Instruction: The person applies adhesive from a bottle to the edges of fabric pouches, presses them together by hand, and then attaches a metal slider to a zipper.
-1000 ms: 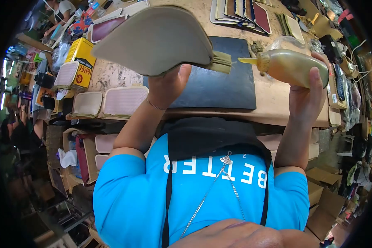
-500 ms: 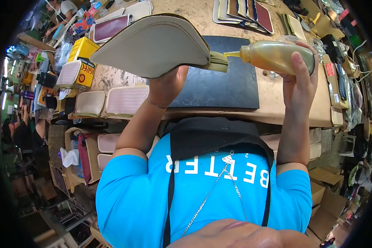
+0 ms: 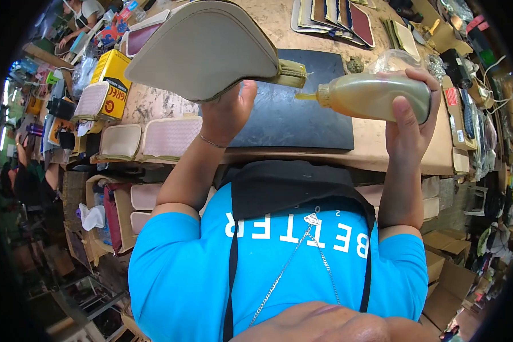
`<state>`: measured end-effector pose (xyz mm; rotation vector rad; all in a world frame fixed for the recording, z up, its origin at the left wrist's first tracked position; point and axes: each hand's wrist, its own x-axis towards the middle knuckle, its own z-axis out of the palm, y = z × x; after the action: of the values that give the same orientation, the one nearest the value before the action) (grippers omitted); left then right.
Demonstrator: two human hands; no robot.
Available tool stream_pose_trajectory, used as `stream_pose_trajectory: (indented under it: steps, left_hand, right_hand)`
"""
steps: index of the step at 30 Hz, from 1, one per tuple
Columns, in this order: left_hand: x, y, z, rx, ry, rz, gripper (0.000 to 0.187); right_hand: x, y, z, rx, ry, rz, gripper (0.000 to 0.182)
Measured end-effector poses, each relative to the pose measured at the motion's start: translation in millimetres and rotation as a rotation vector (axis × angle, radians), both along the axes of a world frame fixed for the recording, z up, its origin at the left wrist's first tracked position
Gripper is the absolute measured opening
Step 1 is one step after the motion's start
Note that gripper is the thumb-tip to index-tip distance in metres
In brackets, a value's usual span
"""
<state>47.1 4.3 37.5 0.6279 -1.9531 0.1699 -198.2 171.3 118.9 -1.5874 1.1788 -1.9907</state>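
Note:
A grey-beige leather piece (image 3: 202, 51) with a dark edge is held up over the table by my left hand (image 3: 229, 111), whose fingers are partly hidden behind it. A zipper end (image 3: 292, 74) sticks out from its right side. My right hand (image 3: 410, 117) is wrapped round a squeeze bottle (image 3: 365, 96) of yellowish fluid, lying sideways with its nozzle pointing left. The nozzle tip is just below and right of the zipper end, apart from it. Beneath both lies a black board (image 3: 302, 122).
Pink-beige panels (image 3: 172, 137) lie along the front edge of the table (image 3: 390, 142). A yellow box (image 3: 113, 82) stands at the left. Stacked panels (image 3: 333, 20) are at the back. Clear plastic (image 3: 394, 60) lies behind the bottle. Another person (image 3: 88, 17) is at the far upper left.
The leather piece has risen and tilted, and its zipper end now shows more of its yellowish surface. The bottle has moved slightly left and down, its nozzle now below the zipper end.

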Motion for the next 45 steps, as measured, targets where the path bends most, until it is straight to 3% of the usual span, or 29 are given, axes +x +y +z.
stream_pose_trajectory:
  steps: [4,7,13,26,33,37,40,43,45]
  left_hand:
    - [2.4,-1.9,-7.6,0.026,-0.029,0.016,0.04]
    - [1.8,0.5,-9.2,0.044,-0.054,-0.006,0.04]
    - [2.0,1.0,-8.1,0.039,-0.043,-0.059,0.037]
    - [-2.6,7.0,-7.5,0.054,-0.038,-0.007,0.036]
    - [-9.5,10.5,-7.7,0.056,-0.051,-0.042,0.045]
    - [-15.7,9.0,-16.5,0.134,-0.049,-0.102,0.051]
    - [-24.9,6.1,-23.2,0.177,-0.053,-0.129,0.054]
    - [-36.3,10.3,-21.0,0.306,-0.091,-0.155,0.056]
    - [-45.7,16.7,-15.1,0.444,-0.067,-0.289,0.063]
  right_hand:
    - [-2.9,-1.7,3.7,-0.081,-0.146,-0.035,0.046]
    - [-0.5,-4.4,15.6,-0.004,-0.177,-0.109,0.044]
    - [-6.6,-8.5,9.0,0.036,-0.221,0.006,0.043]
    - [-7.2,1.4,-10.9,-0.003,0.044,-0.05,0.045]
    - [-49.7,24.2,-73.5,0.064,-0.494,-0.175,0.041]
    - [-100.0,59.0,-139.5,0.302,-0.324,-0.307,0.036]
    - [-125.1,81.5,-162.3,0.516,0.144,-0.421,0.037]
    - [-136.6,81.9,-173.2,0.546,0.26,-0.495,0.036]
    - [-133.3,71.5,-167.9,0.492,0.335,-0.523,0.039]
